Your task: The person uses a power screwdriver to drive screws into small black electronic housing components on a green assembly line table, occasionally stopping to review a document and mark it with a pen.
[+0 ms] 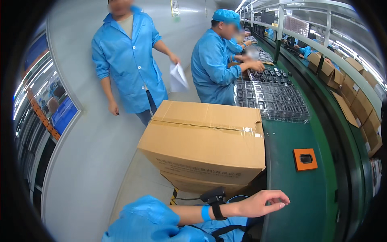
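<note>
Hand (262, 201) idle at the near edge of the green bench (290, 193), fingers loosely curled, holding nothing; I can't tell which hand it is, and no other is in view. Nearest part is the orange fixture (305, 159) with a dark insert, lying alone further up the bench, apart from my fingers. I'd judge I'm between pieces; a pickup would need a forward reach. Stacked cardboard boxes (205, 145) to my left, clear trays (272, 101) beyond, co-workers in blue coats along the line.
</note>
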Motion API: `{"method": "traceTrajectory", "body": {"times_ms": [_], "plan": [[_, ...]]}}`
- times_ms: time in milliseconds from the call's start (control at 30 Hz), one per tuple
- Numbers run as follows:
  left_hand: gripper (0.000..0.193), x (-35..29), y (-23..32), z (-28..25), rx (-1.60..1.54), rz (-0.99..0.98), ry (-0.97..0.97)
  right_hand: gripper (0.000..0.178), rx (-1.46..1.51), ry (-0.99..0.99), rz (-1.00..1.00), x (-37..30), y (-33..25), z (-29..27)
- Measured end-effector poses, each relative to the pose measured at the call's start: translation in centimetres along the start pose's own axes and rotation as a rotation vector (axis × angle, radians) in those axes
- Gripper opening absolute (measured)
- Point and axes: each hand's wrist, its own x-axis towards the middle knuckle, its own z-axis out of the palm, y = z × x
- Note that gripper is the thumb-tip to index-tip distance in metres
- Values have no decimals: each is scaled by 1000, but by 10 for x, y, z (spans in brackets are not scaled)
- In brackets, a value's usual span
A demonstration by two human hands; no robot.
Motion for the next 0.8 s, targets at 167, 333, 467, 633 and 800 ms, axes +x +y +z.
{"method": "traceTrajectory", "body": {"times_ms": [167, 333, 467, 633, 800], "plan": [[23, -2, -7, 6, 56, 57, 28, 10, 3, 40, -5, 7, 4, -4], [22, -19, -15, -14, 121, 64, 196, 11, 63, 107, 75, 10, 6, -14], [26, -35, -13, -24, 136, 70, 405, 12, 78, 164, 132, 12, 10, -27], [42, -90, 33, -60, 925, 398, 745, 7, 78, 151, 15, 13, 13, -11], [92, -171, 18, -132, 1480, 319, 769, 12, -39, 19, -36, 16, 13, -1]]}}
